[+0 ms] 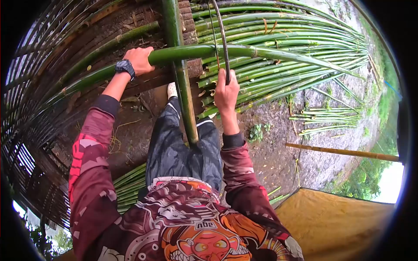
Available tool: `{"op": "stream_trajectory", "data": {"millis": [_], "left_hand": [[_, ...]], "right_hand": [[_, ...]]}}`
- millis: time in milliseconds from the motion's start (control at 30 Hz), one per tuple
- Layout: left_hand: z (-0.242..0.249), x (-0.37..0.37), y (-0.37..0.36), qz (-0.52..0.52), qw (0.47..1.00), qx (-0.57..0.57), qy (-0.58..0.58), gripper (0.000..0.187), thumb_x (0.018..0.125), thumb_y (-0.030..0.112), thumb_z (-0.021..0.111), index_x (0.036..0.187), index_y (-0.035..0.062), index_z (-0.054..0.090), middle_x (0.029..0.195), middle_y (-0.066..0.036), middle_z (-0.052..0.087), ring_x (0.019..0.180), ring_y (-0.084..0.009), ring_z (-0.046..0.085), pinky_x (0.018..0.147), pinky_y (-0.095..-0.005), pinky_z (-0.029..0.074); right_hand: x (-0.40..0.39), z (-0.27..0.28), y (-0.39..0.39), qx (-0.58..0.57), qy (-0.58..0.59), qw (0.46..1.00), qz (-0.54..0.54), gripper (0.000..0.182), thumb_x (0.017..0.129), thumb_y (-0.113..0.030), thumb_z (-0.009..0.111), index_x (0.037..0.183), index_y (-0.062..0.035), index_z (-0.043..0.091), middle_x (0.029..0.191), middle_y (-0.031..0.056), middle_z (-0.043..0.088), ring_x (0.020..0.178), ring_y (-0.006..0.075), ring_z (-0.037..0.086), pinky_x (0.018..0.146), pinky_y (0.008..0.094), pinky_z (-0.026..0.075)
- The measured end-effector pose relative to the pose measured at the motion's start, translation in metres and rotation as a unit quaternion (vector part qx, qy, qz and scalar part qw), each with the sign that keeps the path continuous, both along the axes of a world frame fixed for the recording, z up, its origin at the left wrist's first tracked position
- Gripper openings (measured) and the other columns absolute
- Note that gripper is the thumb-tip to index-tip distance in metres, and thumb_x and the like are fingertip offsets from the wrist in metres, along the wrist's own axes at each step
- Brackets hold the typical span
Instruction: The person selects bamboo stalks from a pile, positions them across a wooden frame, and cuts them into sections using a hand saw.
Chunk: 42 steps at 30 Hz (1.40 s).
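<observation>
A long green bamboo pole [188, 53] runs across in front of me. My left hand [139, 61], with a dark watch at its wrist, is closed on this pole left of the middle. In my right hand [227, 90] is the lower end of a bow saw [224, 35], its dark curved frame pointing away from me. The thin saw blade [214, 32] crosses the pole to the right of my left hand. A second, thicker bamboo pole [186, 100] passes beneath the first and reaches back to between my legs.
Many cut bamboo poles [287, 37] lie heaped on the right, with a smaller bundle [324, 119] on the wet ground beyond. Bamboo slats [26, 78] form a wall at left. A yellow-brown tarp [335, 222] hangs at lower right, below a horizontal pole [344, 151].
</observation>
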<state>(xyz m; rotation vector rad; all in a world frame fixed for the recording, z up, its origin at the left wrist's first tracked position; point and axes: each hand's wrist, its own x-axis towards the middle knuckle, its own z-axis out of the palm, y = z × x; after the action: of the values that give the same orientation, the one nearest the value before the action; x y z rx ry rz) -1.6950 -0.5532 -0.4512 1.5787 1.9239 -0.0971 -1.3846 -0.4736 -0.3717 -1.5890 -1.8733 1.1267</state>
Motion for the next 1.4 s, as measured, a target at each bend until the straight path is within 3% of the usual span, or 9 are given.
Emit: {"op": "stream_trajectory", "data": {"millis": [100,133,267,333,700,767,900,1100,1400], "left_hand": [[-0.001,0.0,-0.001,0.006,1.0,0.012,0.008,0.039,0.076,0.039,0.074,0.1,0.0103,0.062,0.091,-0.02,0.073,0.089,-0.0428,0.07,0.079,-0.0535,0.056],[0.0,0.002,-0.001,0.006,1.0,0.008,0.005,0.039,0.076,0.039,0.074,0.1,0.0103,0.062,0.091,-0.02,0.073,0.089,-0.0428,0.07,0.079,-0.0535,0.056],[0.001,0.001,0.002,0.004,1.0,-0.016,0.01,0.041,0.076,0.04,0.074,0.103,0.0105,0.062,0.093,-0.019,0.074,0.091,-0.0421,0.07,0.082,-0.0537,0.056],[0.004,0.001,0.002,0.006,0.999,-0.02,0.024,0.042,0.075,0.04,0.075,0.103,0.0105,0.063,0.093,-0.02,0.074,0.091,-0.0417,0.07,0.081,-0.0534,0.056],[0.01,-0.005,0.008,0.003,0.998,-0.059,-0.028,0.041,0.072,0.037,0.075,0.102,0.0098,0.066,0.094,-0.022,0.074,0.091,-0.0428,0.07,0.084,-0.0534,0.057],[0.001,-0.007,0.009,0.008,0.999,-0.042,-0.02,0.041,0.072,0.037,0.075,0.102,0.01,0.065,0.093,-0.022,0.074,0.09,-0.0434,0.07,0.084,-0.0542,0.057],[0.001,-0.002,0.008,-0.006,0.999,-0.032,-0.005,0.04,0.072,0.039,0.074,0.098,0.01,0.064,0.091,-0.02,0.074,0.087,-0.0428,0.071,0.079,-0.0526,0.058],[0.01,-0.005,0.011,0.001,0.999,-0.043,-0.008,0.038,0.072,0.037,0.074,0.099,0.0114,0.067,0.095,-0.02,0.074,0.09,-0.0421,0.071,0.082,-0.0519,0.058],[-0.015,0.013,-0.025,0.06,0.992,0.112,-0.003,0.039,0.078,0.035,0.076,0.107,0.0122,0.063,0.098,-0.016,0.072,0.094,-0.0382,0.07,0.077,-0.052,0.056]], "right_hand": [[0.003,-0.009,-0.003,-0.017,0.002,1.0,-0.022,0.03,0.105,-0.028,0.054,0.089,-0.0022,0.056,0.071,0.0221,0.056,0.067,0.0448,0.057,0.061,0.0475,0.044],[-0.002,0.0,0.001,-0.007,-0.011,1.0,-0.001,0.034,0.106,-0.025,0.051,0.084,0.0006,0.053,0.068,0.0133,0.05,0.063,0.0272,0.049,0.062,0.0417,0.04],[-0.009,0.031,0.016,-0.068,-0.027,0.997,-0.015,0.033,0.107,-0.026,0.05,0.088,0.001,0.054,0.068,0.0156,0.05,0.064,0.0295,0.052,0.063,0.0432,0.041],[-0.008,0.048,0.015,-0.026,-0.081,0.996,0.042,0.035,0.106,-0.031,0.054,0.092,0.0014,0.056,0.076,0.0254,0.06,0.071,0.0441,0.059,0.066,0.0484,0.046],[0.043,0.144,-0.028,-0.187,-0.14,0.972,0.003,0.033,0.106,-0.028,0.053,0.092,0.0012,0.056,0.075,0.0222,0.055,0.068,0.0362,0.056,0.065,0.0451,0.045],[0.032,0.125,-0.024,-0.1,-0.085,0.991,-0.012,0.032,0.105,-0.025,0.055,0.088,0.0016,0.06,0.072,0.01,0.053,0.066,0.016,0.05,0.059,0.0379,0.039],[-0.013,0.057,0.025,-0.128,-0.117,0.985,0.008,0.035,0.104,-0.029,0.055,0.09,0.003,0.057,0.076,0.0261,0.061,0.07,0.0447,0.061,0.063,0.0473,0.047],[0.04,0.112,-0.016,-0.12,-0.124,0.985,0.015,0.034,0.104,-0.029,0.056,0.089,0.0006,0.057,0.076,0.0234,0.058,0.067,0.0405,0.058,0.064,0.0466,0.046],[0.051,0.123,-0.044,-0.082,-0.051,0.992,0.077,0.027,0.103,-0.019,0.062,0.084,-0.0043,0.05,0.059,0.0071,0.044,0.052,0.0138,0.04,0.049,0.0349,0.034]]}}
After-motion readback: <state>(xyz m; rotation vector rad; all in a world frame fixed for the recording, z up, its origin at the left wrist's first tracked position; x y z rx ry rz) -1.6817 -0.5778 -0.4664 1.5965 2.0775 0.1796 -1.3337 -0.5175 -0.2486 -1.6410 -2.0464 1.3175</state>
